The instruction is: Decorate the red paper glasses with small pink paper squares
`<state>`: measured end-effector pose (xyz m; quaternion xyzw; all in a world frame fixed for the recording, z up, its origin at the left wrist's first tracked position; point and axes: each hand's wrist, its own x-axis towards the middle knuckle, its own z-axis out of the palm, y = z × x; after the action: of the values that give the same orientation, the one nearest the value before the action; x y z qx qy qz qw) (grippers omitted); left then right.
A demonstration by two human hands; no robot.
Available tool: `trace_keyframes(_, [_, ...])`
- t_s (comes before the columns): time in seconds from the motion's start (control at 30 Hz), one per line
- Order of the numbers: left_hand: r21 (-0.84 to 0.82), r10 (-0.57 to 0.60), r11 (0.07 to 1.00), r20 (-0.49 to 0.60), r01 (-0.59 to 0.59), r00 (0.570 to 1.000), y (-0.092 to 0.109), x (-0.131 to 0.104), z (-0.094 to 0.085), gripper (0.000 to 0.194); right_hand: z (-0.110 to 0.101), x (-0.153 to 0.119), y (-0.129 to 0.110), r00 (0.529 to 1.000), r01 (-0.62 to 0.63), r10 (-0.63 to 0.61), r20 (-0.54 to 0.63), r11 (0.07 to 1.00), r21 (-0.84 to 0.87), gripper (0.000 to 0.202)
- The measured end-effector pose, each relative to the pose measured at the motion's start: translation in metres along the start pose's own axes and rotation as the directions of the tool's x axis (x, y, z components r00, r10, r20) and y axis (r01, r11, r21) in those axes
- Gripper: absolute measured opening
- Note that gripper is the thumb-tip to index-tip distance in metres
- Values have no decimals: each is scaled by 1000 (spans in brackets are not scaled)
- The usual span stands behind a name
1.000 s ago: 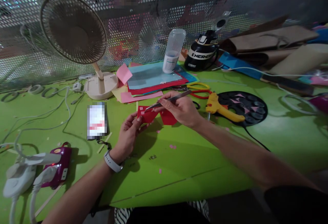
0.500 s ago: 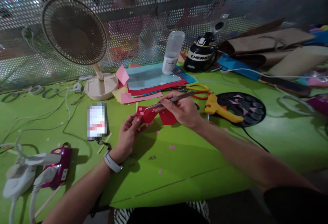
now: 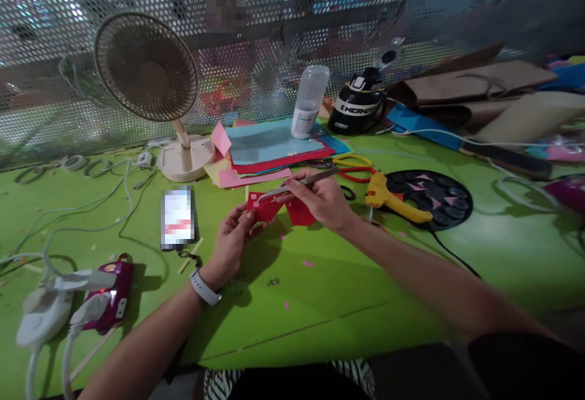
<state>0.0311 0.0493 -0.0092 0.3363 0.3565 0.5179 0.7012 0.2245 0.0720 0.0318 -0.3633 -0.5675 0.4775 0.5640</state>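
Pinched in my left hand (image 3: 234, 233) is the left end of a red paper piece (image 3: 269, 210), held just above the green table (image 3: 329, 321). Small pale pink squares sit on that end of the paper. Metal tweezers (image 3: 301, 183) are gripped in my right hand (image 3: 322, 200), their tips touching or close over the paper beside the squares. The right part of the red paper hangs down below my right hand. Small pink bits (image 3: 308, 263) lie on the table below.
Behind my hands lie stacked coloured sheets (image 3: 265, 144) with a clear bottle (image 3: 309, 101) on them. A yellow glue gun (image 3: 397, 200) rests on a black round tray (image 3: 450, 205) at right. A fan (image 3: 185, 159), phone (image 3: 177, 217) and purple power strip (image 3: 109, 296) stand left.
The view has shifted slightly, so the fan and phone appear further right and lower. Both hands keep nearly the same hold on the red paper and tweezers.
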Motion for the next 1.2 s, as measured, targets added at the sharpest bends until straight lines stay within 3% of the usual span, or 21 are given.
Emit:
trace_keyframes(0.13, [0,-6,1000,-13,6,1000,0,0,0,34,1,0,0,1000,13,-13,-2,1000,28,37])
trace_keyframes(0.27, [-11,2,1000,-13,-2,1000,3,0,1,33,-3,-3,-19,994,102,-102,-35,995,2,34])
trace_keyframes(0.4, [-49,22,999,-46,-24,999,6,3,0,27,-21,-4,-40,949,263,-279,-146,958,-117,25])
trace_keyframes(0.5, [-94,16,995,-98,-25,995,10,7,-4,22,-41,-3,-35,939,270,-307,-154,936,-225,23])
trace_keyframes(0.6, [-125,23,991,-177,-45,984,15,11,-5,18,-62,-3,-14,950,256,-303,-74,893,-370,19])
trace_keyframes(0.73, [-144,32,987,-266,-73,964,23,14,-4,11,-86,-5,18,945,314,-307,115,751,-581,15])
trace_keyframes(0.87, [-153,32,985,-312,-84,950,30,17,-2,11,-104,-4,37,934,357,-192,303,584,-729,25])
trace_keyframes(1.0, [-148,1,987,-350,-56,937,33,20,-2,10,-110,-1,43,938,339,-85,335,418,-843,32])
trace_keyframes(1.2, [-111,34,991,-331,-75,943,30,19,-2,11,-109,1,46,932,338,6,361,337,-879,40])
